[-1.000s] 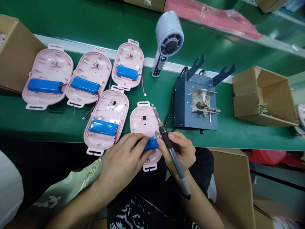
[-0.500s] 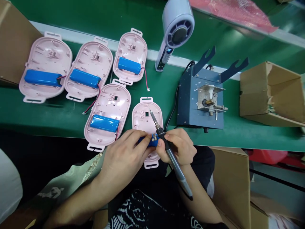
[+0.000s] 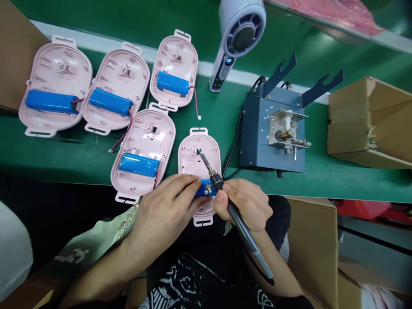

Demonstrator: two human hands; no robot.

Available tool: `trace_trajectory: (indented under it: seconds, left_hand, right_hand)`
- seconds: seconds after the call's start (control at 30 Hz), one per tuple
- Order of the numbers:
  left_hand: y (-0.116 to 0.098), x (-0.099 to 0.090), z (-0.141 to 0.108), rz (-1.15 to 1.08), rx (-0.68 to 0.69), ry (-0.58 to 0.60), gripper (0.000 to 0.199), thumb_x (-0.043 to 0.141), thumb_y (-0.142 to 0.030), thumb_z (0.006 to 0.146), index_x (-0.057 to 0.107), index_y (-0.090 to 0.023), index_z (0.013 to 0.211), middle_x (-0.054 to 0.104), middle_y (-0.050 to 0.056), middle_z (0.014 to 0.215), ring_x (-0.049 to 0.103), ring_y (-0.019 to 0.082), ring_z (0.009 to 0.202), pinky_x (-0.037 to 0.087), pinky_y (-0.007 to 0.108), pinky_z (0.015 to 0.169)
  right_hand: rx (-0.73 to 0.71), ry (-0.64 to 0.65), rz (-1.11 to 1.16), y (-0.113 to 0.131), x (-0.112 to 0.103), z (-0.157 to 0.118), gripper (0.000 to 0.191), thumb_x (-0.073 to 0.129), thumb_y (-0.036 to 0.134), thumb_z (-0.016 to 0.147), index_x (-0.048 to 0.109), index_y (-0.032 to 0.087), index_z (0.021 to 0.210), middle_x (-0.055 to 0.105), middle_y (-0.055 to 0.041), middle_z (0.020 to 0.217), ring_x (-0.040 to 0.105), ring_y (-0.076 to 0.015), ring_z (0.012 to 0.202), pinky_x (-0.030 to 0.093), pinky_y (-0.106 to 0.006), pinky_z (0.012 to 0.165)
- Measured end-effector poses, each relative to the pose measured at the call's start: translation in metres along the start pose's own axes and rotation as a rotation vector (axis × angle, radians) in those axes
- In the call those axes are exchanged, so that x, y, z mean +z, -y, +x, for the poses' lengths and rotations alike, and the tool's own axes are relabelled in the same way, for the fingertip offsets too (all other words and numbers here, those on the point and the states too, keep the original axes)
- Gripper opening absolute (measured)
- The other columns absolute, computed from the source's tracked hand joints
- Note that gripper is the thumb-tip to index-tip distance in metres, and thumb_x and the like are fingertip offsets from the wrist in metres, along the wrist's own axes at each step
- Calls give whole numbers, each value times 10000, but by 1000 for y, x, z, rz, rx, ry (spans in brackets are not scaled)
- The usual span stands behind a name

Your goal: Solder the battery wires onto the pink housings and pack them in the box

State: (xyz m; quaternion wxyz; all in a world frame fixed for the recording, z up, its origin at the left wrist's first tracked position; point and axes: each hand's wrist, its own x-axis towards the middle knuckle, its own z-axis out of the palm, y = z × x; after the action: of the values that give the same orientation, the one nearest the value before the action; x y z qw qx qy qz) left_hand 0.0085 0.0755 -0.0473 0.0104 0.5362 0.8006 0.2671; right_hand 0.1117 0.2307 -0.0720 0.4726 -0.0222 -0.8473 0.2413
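My left hand (image 3: 164, 210) is closed with its fingertips on a blue battery pack (image 3: 202, 188), which lies across the lower half of a pale pink plastic shell (image 3: 186, 164). Part of the pack is hidden by my fingers. In my closed right hand (image 3: 249, 204) is a soldering iron (image 3: 242, 227) with a dark grip and grey handle. It slants over the shell, its thin tip near the small square opening. A small metal fitting on the iron sits just above the pack; whether they touch I cannot tell.
Several more pink shells with blue packs, including one (image 3: 143, 137) close by, lie to the left. A handheld fan (image 3: 220, 71) stands behind. At right are a blue-grey machine (image 3: 257, 137) with two forked arms and an open cardboard box (image 3: 347, 128). Another carton (image 3: 310, 240) sits below the bench edge.
My right hand and the iron's handle have shifted slightly right, and the tip now lies closer to the square opening. More of the blue pack shows between my hands. The view has moved a little.
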Motion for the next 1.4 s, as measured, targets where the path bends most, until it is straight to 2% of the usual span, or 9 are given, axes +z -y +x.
trace_trajectory:
  seconds: [0.23,0.37,0.73,1.2,1.4]
  left_hand:
    - [1,1,0,2,10,-18,227,673,-301,952,692,-137,1108,736,58,1133,703,223,1035,638,385,895]
    - [1,2,0,-6,6,-22,235,676,-305,949,695,-132,1107,736,62,1131,704,232,1035,645,400,880]
    - [2,0,2,-18,1,-6,220,681,-293,943,697,-135,1096,738,59,1117,703,231,1028,641,400,886]
    - [1,0,2,-34,-26,24,226,699,-292,930,697,-150,1106,732,57,1133,698,230,1038,639,401,901]
    - [-1,-2,2,-35,-22,0,202,709,-261,920,696,-145,1085,732,57,1114,700,226,1018,639,386,883]
  right_hand:
    - [9,135,-88,5,-9,7,101,680,51,844,631,137,864,680,-18,682,665,-138,596,593,-262,582]
    - [-19,178,-100,4,-12,11,97,666,65,857,617,147,851,672,-13,664,662,-140,574,580,-262,546]
    - [-41,166,-124,1,-9,12,94,662,90,879,605,163,865,679,1,667,653,-125,566,569,-244,549]
    - [10,213,-131,3,-11,14,120,687,90,875,609,171,833,695,3,685,678,-135,587,586,-255,575]
    - [1,210,-132,3,-11,15,146,680,85,879,590,170,802,677,1,663,662,-133,574,568,-252,566]
